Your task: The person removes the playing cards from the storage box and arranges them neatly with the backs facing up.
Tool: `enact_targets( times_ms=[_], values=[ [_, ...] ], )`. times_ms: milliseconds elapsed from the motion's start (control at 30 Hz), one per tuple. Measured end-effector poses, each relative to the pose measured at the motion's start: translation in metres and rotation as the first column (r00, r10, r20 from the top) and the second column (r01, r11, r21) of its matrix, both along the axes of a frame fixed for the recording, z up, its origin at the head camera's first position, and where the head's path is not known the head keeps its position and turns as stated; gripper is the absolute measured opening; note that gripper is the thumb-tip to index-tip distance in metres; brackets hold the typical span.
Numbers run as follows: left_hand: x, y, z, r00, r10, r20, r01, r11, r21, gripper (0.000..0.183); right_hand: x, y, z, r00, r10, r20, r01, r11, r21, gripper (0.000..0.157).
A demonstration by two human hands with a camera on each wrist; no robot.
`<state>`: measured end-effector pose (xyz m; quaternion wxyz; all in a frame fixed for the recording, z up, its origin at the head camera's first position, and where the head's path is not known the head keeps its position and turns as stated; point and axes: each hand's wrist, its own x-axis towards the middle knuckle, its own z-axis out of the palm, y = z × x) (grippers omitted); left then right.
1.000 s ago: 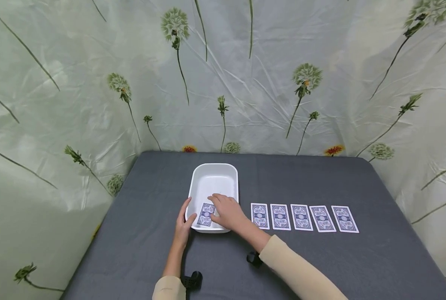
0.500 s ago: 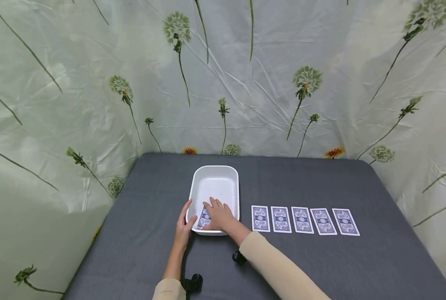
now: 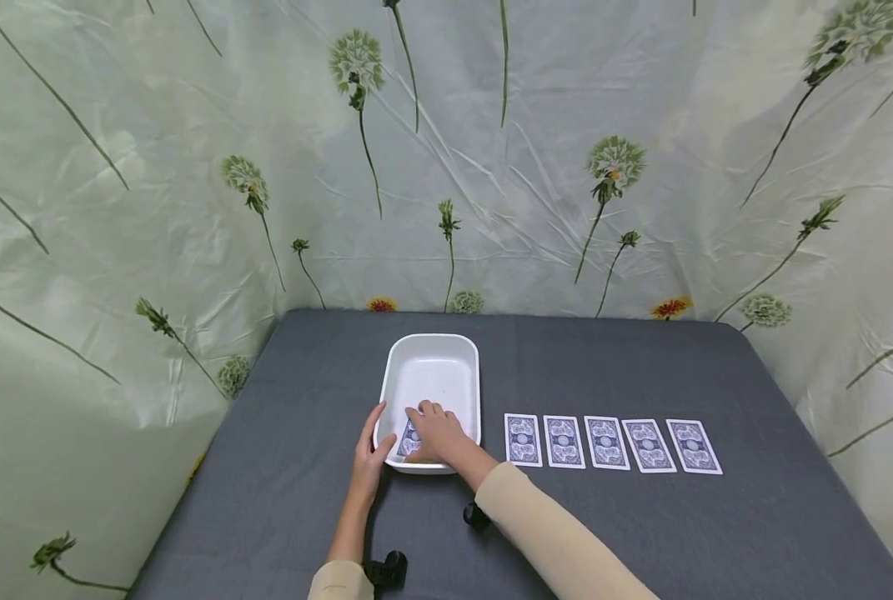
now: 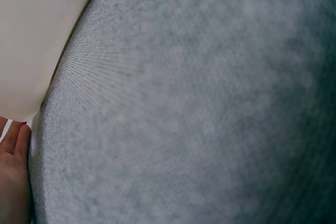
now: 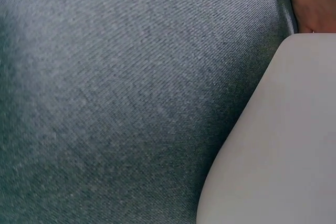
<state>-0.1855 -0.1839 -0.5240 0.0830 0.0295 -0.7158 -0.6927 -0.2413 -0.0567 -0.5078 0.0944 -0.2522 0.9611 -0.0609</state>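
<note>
A white rectangular tray (image 3: 433, 367) sits on the table in the head view. My left hand (image 3: 366, 467) holds its near left corner, thumb at the rim and fingers along the outside wall. Inside the tray's near end lies a blue-patterned playing card (image 3: 408, 438), face down. My right hand (image 3: 442, 440) reaches over it, fingers at its far edge and thumb at its near edge; the hand covers most of the card. The left wrist view shows part of the left hand (image 4: 14, 177) against the tray (image 4: 42, 30). Tray wall (image 5: 283, 129) fills the right wrist view's lower right.
Several face-down playing cards (image 3: 523, 440) form a row right of the tray, the last card (image 3: 694, 447) farthest right. Dark grey cloth (image 3: 611, 367) covers the table. Behind stands a curtain (image 3: 536, 208) printed with flowers. Black wrist devices (image 3: 389, 571) hang under both forearms.
The right hand has moved left and down over the card in the tray, and its fingers have come in around it. The left hand stays on the tray. The view has tipped slightly upward.
</note>
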Motion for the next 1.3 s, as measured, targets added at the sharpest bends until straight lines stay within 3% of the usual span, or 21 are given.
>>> enact_targets(
  times_ms=[200, 433, 600, 767, 967, 1067, 1300],
  values=[
    [0.000, 0.000, -0.004, 1.000, -0.003, -0.021, 0.002, 1.000, -0.026, 0.053, 0.000, -0.001, 0.001, 1.000, -0.010, 0.011, 0.010, 1.000, 0.023, 0.081],
    [-0.009, -0.004, -0.027, 1.000, -0.001, -0.018, 0.001, 1.000, -0.019, 0.054, -0.005, -0.003, 0.001, 0.999, -0.035, 0.041, 0.032, 0.997, 0.072, 0.084],
    [-0.011, -0.004, -0.033, 0.999, 0.000, -0.050, -0.002, 1.000, -0.032, 0.054, -0.006, -0.005, 0.003, 0.997, -0.053, 0.057, 0.048, 0.996, 0.080, 0.086],
    [-0.010, -0.004, -0.028, 0.999, -0.016, -0.033, 0.016, 1.000, 0.001, 0.055, -0.004, -0.005, 0.005, 0.998, -0.053, 0.022, 0.051, 0.995, 0.085, 0.087],
    [-0.002, 0.000, -0.006, 1.000, -0.010, -0.018, 0.010, 1.000, -0.012, 0.054, 0.001, -0.006, 0.009, 0.998, -0.004, -0.067, 0.009, 0.997, 0.078, 0.086],
    [-0.001, 0.000, -0.002, 1.000, -0.011, -0.014, 0.011, 1.000, -0.004, 0.054, 0.002, -0.008, 0.010, 0.995, 0.036, -0.098, -0.028, 0.996, 0.082, 0.079],
    [-0.001, 0.000, -0.002, 1.000, -0.007, -0.009, 0.007, 1.000, 0.001, 0.054, 0.008, -0.004, 0.011, 0.952, 0.150, -0.268, -0.116, 0.983, 0.139, 0.062]
  ],
)
